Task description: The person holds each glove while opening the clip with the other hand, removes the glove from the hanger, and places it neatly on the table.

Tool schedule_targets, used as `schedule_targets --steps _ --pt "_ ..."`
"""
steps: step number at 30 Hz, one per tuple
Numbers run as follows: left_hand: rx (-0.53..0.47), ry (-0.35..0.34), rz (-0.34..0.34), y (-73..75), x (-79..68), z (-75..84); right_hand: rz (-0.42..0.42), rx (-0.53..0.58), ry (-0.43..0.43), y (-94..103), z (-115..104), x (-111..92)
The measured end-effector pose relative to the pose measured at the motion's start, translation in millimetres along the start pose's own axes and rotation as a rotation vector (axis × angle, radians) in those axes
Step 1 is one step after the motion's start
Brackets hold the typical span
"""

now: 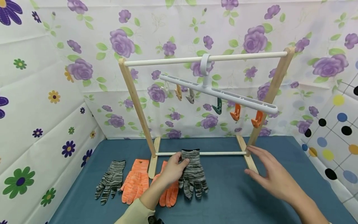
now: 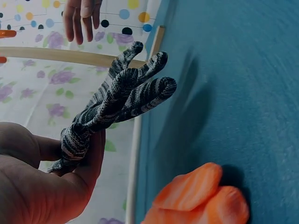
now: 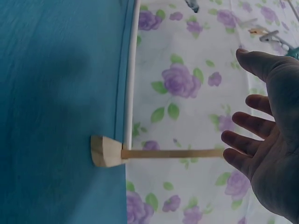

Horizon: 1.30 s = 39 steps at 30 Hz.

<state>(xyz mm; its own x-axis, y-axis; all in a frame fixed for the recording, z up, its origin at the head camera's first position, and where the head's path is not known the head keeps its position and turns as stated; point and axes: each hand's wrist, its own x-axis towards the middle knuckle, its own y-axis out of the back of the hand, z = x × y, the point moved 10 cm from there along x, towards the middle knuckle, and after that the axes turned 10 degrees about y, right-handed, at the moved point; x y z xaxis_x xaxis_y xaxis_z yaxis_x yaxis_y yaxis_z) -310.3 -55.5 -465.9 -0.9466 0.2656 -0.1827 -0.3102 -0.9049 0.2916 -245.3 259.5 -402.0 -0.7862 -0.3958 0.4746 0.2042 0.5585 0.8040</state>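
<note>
My left hand point(image 1: 174, 169) pinches a grey-and-black knit glove point(image 1: 193, 175) near its cuff, and the glove's fingers hang down. In the left wrist view that knit glove point(image 2: 119, 93) is held up off the blue surface. An orange glove point(image 1: 169, 194) lies partly hidden under my left forearm. Farther left are a second orange glove point(image 1: 136, 182) and another grey knit glove point(image 1: 111, 180), both flat. My right hand point(image 1: 275, 177) is raised beside the rack's right foot, fingers spread and holding nothing; the right wrist view shows its palm point(image 3: 280, 163) bare.
A wooden rack point(image 1: 137, 105) with a white top bar point(image 1: 246, 57) stands behind the gloves. A white hanger point(image 1: 223, 93) hangs tilted from the bar, with several clips, among them a green clip point(image 1: 218, 106) and an orange clip point(image 1: 236, 112). Printed cloth walls enclose the blue surface point(image 1: 223, 199).
</note>
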Motion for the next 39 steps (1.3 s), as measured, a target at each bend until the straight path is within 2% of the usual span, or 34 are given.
schedule_targets --steps 6,11,20,29,39 --pt "0.026 0.042 -0.021 -10.0 8.8 -11.7 -0.007 0.004 -0.04 2.8 10 -7" --pt "0.076 0.046 -0.021 -16.1 16.3 -19.3 -0.002 -0.005 -0.04 4.0 12 -11" --pt "0.266 0.036 0.01 -20.7 17.6 -23.9 0.005 -0.014 -0.053 6.7 17 -16" --pt "0.393 -0.002 0.097 -24.0 18.0 -24.2 -0.006 -0.012 -0.088 7.2 20 -18" --pt "0.482 0.036 0.193 -22.2 19.8 -25.1 0.0 -0.028 -0.085 8.6 23 -19"
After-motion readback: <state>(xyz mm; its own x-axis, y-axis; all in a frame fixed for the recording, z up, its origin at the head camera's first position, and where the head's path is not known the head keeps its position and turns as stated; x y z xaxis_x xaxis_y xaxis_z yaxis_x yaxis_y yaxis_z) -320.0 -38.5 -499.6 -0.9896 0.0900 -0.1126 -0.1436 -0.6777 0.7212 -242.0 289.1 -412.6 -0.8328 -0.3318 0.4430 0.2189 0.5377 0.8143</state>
